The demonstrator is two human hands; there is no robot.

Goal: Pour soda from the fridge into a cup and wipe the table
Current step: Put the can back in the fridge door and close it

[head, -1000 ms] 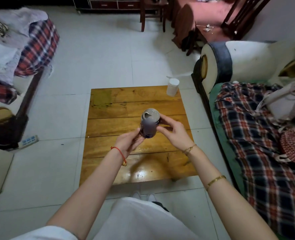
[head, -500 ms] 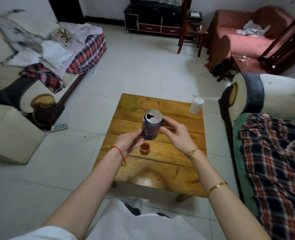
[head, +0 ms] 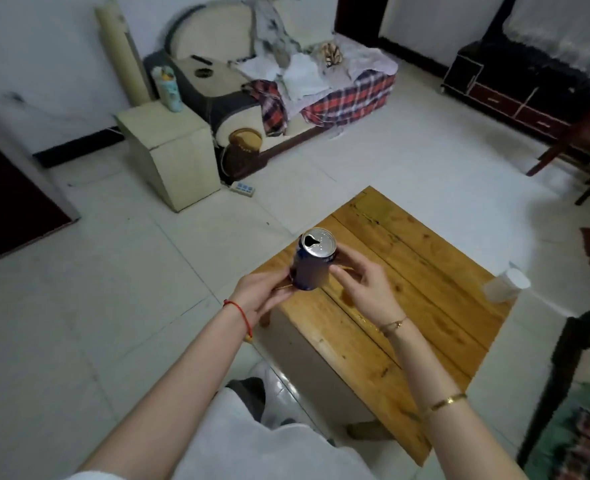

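Both forearms outstretched, left hand (head: 264,294) cupping cylindrical blue metal soda can (head: 312,265), right hand (head: 364,289) fingers loosely touching it, above planked wooden table (head: 408,306)

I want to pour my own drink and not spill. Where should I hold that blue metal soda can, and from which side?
Hold the blue metal soda can around the middle of its round body, coming from the side, probably opposite the opening. Its top is already open and it leans a little, so keep fingers off the lid. Here the left hand holds its lower side; the right hand steadies the other.
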